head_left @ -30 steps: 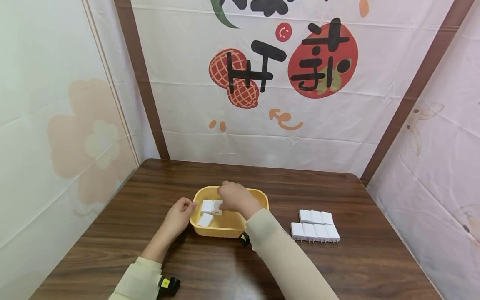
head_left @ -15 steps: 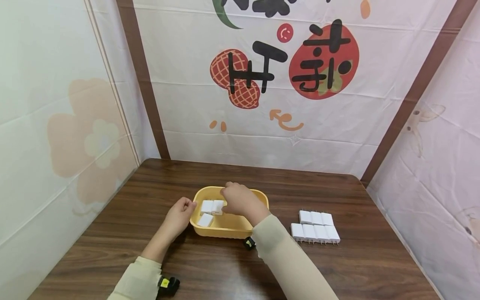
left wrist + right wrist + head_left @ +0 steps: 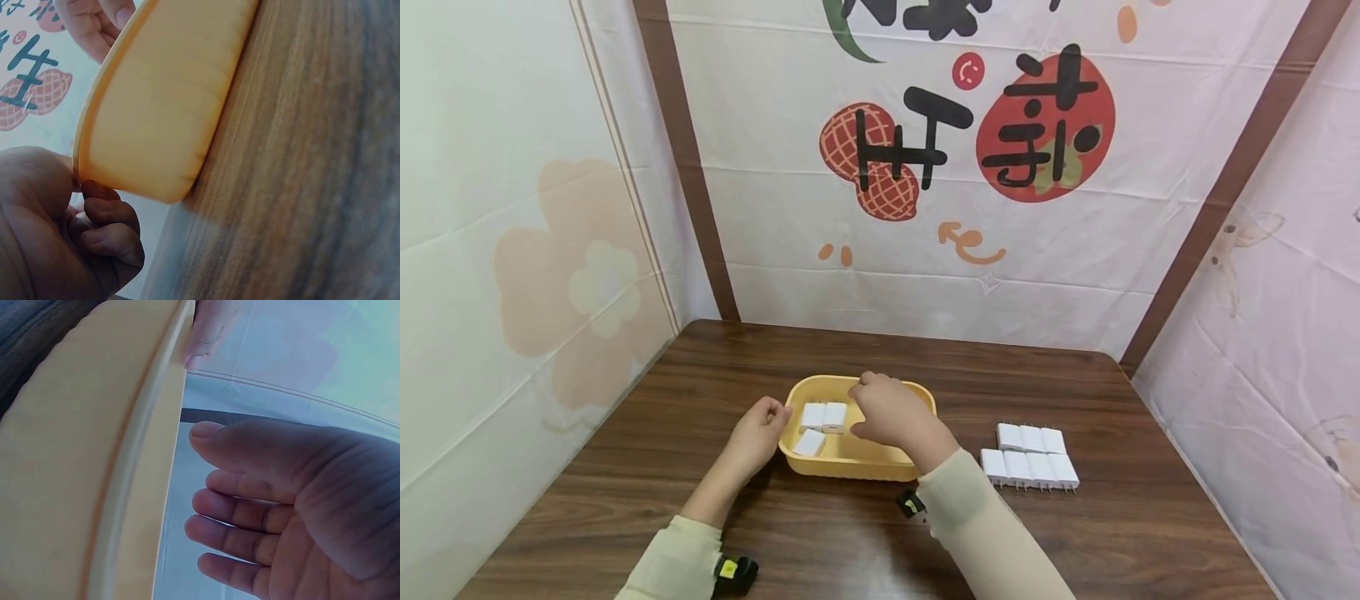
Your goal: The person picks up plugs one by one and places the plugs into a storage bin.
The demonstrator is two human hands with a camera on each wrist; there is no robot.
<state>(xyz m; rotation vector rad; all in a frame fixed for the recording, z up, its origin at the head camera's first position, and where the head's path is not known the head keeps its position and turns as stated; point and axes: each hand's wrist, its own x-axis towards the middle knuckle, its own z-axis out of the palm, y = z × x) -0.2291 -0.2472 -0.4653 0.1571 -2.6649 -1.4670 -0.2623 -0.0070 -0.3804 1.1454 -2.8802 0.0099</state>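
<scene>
My left hand (image 3: 758, 433) pinches the rim of a yellow plastic basin (image 3: 850, 470) at its left end. In the left wrist view, the thumb and curled fingers (image 3: 111, 240) meet at the basin's edge. Inside the basin, at the left, lie three white charger plugs: two side by side (image 3: 813, 415) and one tilted (image 3: 809, 442) in front. Over the basin's right half hovers my right hand (image 3: 895, 417), apart from those plugs. The right wrist view shows its fingers (image 3: 234, 509) loosely extended, with nothing held.
To the right of the basin, several white charger plugs lie in two rows, a back row (image 3: 1032, 437) and a front row (image 3: 1028, 468), metal prongs showing. All stand on a brown wood-grain table (image 3: 820, 542). A printed white cloth (image 3: 775, 208) hangs behind.
My right hand has drawn away to the right from the plugs in the basin, uncovering more of the second one. My left hand keeps its place on the rim.
</scene>
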